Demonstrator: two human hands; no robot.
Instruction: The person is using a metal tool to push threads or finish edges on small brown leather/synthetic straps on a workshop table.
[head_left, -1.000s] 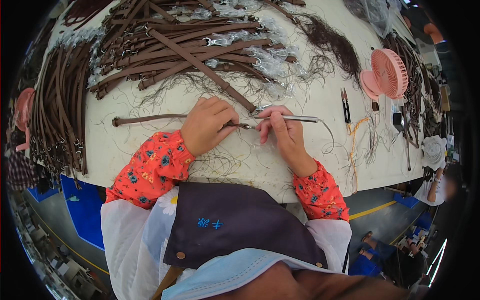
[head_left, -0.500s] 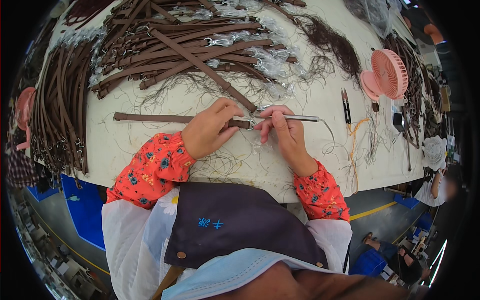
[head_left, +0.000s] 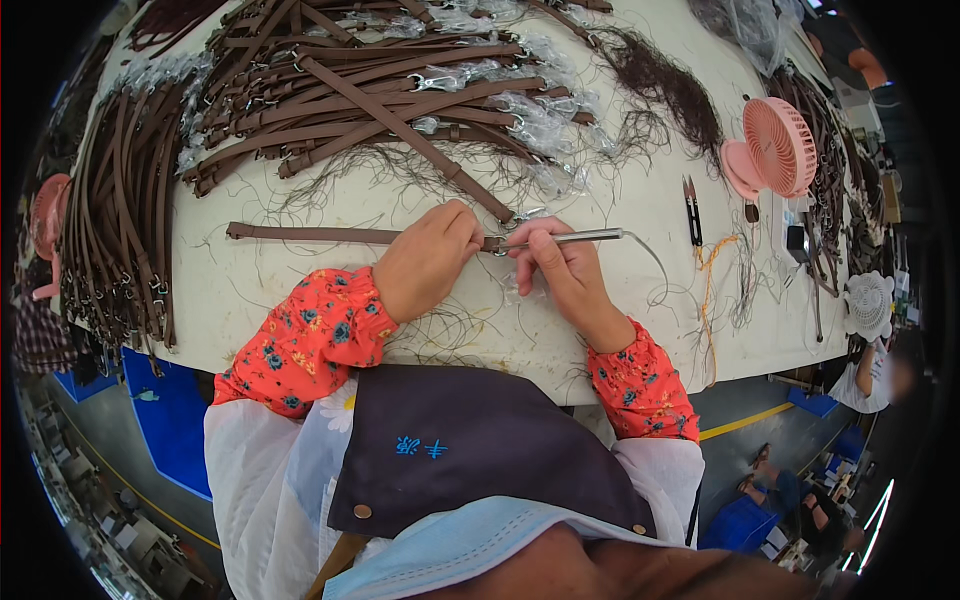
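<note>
A brown strap (head_left: 310,236) lies crosswise before me on the white tabletop. My left hand (head_left: 425,265) is closed on it near its right end, thumb and fingers pinched together. A metal ring (head_left: 497,245) shows at that end, between my hands. My right hand (head_left: 570,275) grips a slim silver pen-shaped tool (head_left: 592,236) with a thin cord at its rear. The tool's front points left at the strap end by the ring; whether it touches is too small to tell. Just above, another strap (head_left: 480,195) slants down from the pile.
Brown straps with plastic-wrapped hardware are piled at the back (head_left: 360,130); more drape over the left edge (head_left: 120,210). Toward the right are a dark thread tangle (head_left: 660,85), black thread snips (head_left: 692,212), a pink fan (head_left: 780,150) and orange cord (head_left: 706,290). Loose threads litter the tabletop.
My left hand has shifted slightly right along the strap and its fingers have drawn together. The silver tool has moved left, its front now over the strap end by the ring.
</note>
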